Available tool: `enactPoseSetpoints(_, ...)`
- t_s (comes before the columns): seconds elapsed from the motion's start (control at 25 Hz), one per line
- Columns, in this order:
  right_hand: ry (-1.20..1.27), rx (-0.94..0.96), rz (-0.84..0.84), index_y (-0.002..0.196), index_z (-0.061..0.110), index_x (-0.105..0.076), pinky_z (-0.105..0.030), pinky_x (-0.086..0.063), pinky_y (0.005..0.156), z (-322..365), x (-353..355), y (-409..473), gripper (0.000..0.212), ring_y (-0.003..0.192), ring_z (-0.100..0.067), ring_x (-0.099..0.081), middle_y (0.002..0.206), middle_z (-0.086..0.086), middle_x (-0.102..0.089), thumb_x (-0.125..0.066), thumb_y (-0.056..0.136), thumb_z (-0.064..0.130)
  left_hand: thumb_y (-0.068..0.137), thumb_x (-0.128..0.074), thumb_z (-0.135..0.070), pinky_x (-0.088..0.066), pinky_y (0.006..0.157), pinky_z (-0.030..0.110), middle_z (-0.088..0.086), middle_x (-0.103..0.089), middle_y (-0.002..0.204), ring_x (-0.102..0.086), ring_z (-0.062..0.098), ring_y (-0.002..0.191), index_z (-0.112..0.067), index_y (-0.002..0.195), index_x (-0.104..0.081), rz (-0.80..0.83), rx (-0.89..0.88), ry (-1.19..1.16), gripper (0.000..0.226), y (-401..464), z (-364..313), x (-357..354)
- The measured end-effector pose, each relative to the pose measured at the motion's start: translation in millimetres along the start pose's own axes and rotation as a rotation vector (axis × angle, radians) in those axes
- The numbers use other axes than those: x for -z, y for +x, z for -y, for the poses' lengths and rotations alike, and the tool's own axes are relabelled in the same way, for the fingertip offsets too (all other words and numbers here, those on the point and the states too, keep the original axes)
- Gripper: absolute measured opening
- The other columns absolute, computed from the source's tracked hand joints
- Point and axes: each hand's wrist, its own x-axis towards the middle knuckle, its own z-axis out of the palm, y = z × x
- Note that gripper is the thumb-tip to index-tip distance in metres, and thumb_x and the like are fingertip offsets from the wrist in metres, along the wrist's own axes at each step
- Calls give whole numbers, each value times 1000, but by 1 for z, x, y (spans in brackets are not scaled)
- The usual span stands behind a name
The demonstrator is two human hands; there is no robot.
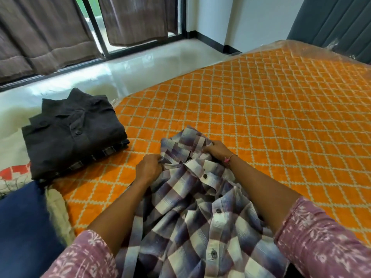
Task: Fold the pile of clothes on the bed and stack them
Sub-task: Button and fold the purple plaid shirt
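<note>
A blue-and-white checked shirt [186, 213] lies crumpled and buttons-up on the orange quilted bed [271, 121], its collar pointing away from me. My left hand [148, 167] pinches the left side of the collar. My right hand [217, 150], with a thin bracelet at the wrist, grips the right side of the collar. At the bed's left edge sits a stack of folded clothes: a dark grey shirt [72, 133] on top, with a checked garment [112, 150] peeking out beneath it.
A dark blue cushion [24, 227] and a red-and-white cloth [14, 173] lie at the near left. Beyond the bed are a glossy pale floor [120, 69], brown curtains [46, 33], a glass door and a grey headboard [337, 21].
</note>
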Motion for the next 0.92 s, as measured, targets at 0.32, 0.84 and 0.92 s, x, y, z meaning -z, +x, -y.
enactPoseSetpoints(0.32, 427, 294, 229, 100, 7, -64, -32, -57, 75, 84, 97, -43, 18, 77, -21, -68, 86, -6, -72, -49, 92, 0, 99, -38, 0, -52, 55, 14, -1, -72, 72, -64, 5, 56, -3, 112, -61, 26, 54, -1010, 26, 14, -39, 152)
enactPoseSetpoints(0.84, -70, 268, 484, 112, 12, -62, -36, -56, 85, 161, 171, -160, 30, 104, -29, -63, 108, -12, -69, -64, 84, 1, 92, -55, -5, -56, 59, 18, -4, -73, 69, -68, 10, 63, -18, 85, -74, -120, -330, -1070, 23, -43, -107, 302)
enactPoseSetpoints(0.92, -111, 508, 58, 97, 16, -68, -26, -54, 74, 167, 176, -161, 20, 95, -25, -63, 93, -7, -70, -71, 80, 7, 91, -57, -6, -56, 57, 20, 0, -72, 69, -67, 11, 61, -10, 92, -69, -40, -299, -1022, 13, -52, -111, 310)
